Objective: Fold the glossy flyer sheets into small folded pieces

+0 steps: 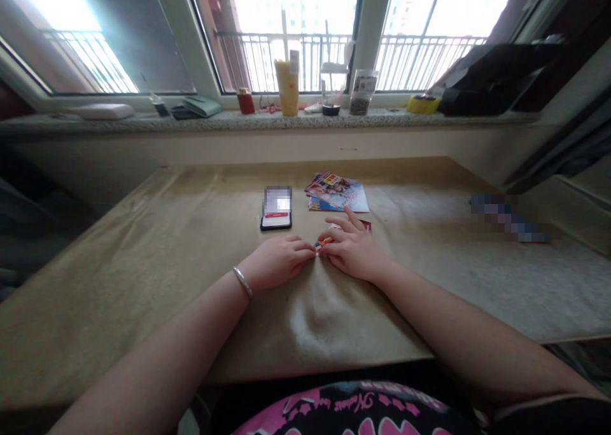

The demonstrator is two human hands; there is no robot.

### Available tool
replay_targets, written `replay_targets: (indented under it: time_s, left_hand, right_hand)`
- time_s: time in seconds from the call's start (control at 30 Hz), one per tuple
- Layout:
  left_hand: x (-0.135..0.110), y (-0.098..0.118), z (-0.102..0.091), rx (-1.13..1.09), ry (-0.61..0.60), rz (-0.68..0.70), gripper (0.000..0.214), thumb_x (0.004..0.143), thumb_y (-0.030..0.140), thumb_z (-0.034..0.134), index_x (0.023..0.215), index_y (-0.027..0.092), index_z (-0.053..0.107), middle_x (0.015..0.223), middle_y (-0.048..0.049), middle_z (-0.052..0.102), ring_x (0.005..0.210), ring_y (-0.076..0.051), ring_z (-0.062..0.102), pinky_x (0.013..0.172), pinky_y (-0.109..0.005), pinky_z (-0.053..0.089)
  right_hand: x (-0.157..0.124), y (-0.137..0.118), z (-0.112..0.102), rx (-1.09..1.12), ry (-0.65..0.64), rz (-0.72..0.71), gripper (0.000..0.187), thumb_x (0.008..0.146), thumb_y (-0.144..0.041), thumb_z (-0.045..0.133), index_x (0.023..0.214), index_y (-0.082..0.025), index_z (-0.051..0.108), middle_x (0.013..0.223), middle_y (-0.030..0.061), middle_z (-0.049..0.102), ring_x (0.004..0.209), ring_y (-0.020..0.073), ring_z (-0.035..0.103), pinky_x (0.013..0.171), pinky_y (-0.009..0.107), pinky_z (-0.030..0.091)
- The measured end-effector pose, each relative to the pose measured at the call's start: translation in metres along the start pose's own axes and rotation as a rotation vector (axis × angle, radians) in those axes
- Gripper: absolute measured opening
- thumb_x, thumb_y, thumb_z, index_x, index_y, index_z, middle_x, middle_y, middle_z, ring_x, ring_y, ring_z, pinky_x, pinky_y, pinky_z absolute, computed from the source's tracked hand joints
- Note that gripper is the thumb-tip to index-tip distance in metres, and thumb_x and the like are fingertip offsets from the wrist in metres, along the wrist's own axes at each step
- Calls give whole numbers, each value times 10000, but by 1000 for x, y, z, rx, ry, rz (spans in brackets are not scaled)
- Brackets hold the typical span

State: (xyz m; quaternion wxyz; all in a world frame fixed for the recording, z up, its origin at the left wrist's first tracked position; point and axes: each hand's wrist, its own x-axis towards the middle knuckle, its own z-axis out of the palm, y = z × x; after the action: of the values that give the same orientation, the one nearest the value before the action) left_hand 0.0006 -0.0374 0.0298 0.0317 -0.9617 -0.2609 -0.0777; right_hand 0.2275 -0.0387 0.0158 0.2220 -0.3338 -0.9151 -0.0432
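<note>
Lying on the table are one phone, one pile of leaflets and one small paper, coloured red, white and blue. On the sill behind, one yellow cup, one red can and one jar are standing among smaller items which are too small to tell.

Both hands are meeting at the paper, which is lying on the table between them, near the middle. The left hand, wearing one bracelet at the wrist, is curling its fingers together and pinching the left end of the paper with the fingertips. The right hand is pinching the right end with thumb and one finger, while its other fingers are spreading half open and lying flat on the table, one of them pointing toward the leaflets. A red bit is showing just beside this hand; whether it belongs to the paper, one cannot tell.

The phone is lying just beyond the left hand, and the leaflets just beyond the right hand, near but not touching. The near edge of the table is running under both forearms. Wide bare room is lying to the left of the left hand, and also to the right, where the side edges are well apart from the hands.
</note>
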Motion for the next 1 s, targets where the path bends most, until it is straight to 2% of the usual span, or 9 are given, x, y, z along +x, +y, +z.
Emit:
replay_targets:
  time_s: [0.1, 0.4, 0.87, 1.0]
  left_hand:
    - [0, -1, 1, -15, 14, 7, 309, 869, 130, 485, 1133, 191, 634, 1084, -67, 665, 954, -179, 584, 848, -320, 512]
    - [0, -1, -2, -34, -2, 4, 324, 852, 111, 486, 1129, 189, 635, 1090, -53, 663, 963, -187, 580, 856, -319, 505]
    - [2, 2, -3, -14, -9, -5, 297, 872, 133, 474, 1115, 199, 630, 1052, -47, 660, 929, -190, 569, 815, -320, 493]
    - [2, 1, -1, 15, -8, 5, 297, 886, 158, 473, 1136, 220, 620, 1038, -34, 659, 908, -190, 560, 790, -312, 485]
  right_hand:
    - [0, -1, 0, 20, -21, -31, 266, 855, -185, 533, 965, -341, 718, 986, -16, 711, 1218, 245, 460, 1140, 585, 96]
    - [5, -7, -4, -71, -106, -40, 276, 872, -198, 481, 983, -297, 714, 897, -2, 719, 968, 206, 559, 1163, 538, 64]
    - [3, -4, -12, -79, -134, -49, 268, 824, -177, 518, 924, -309, 729, 931, -11, 721, 976, 209, 550, 1151, 507, 108]
    - [3, -2, -12, -97, -130, -82, 227, 821, -190, 539, 898, -279, 732, 892, 5, 715, 952, 208, 536, 1130, 489, 165]
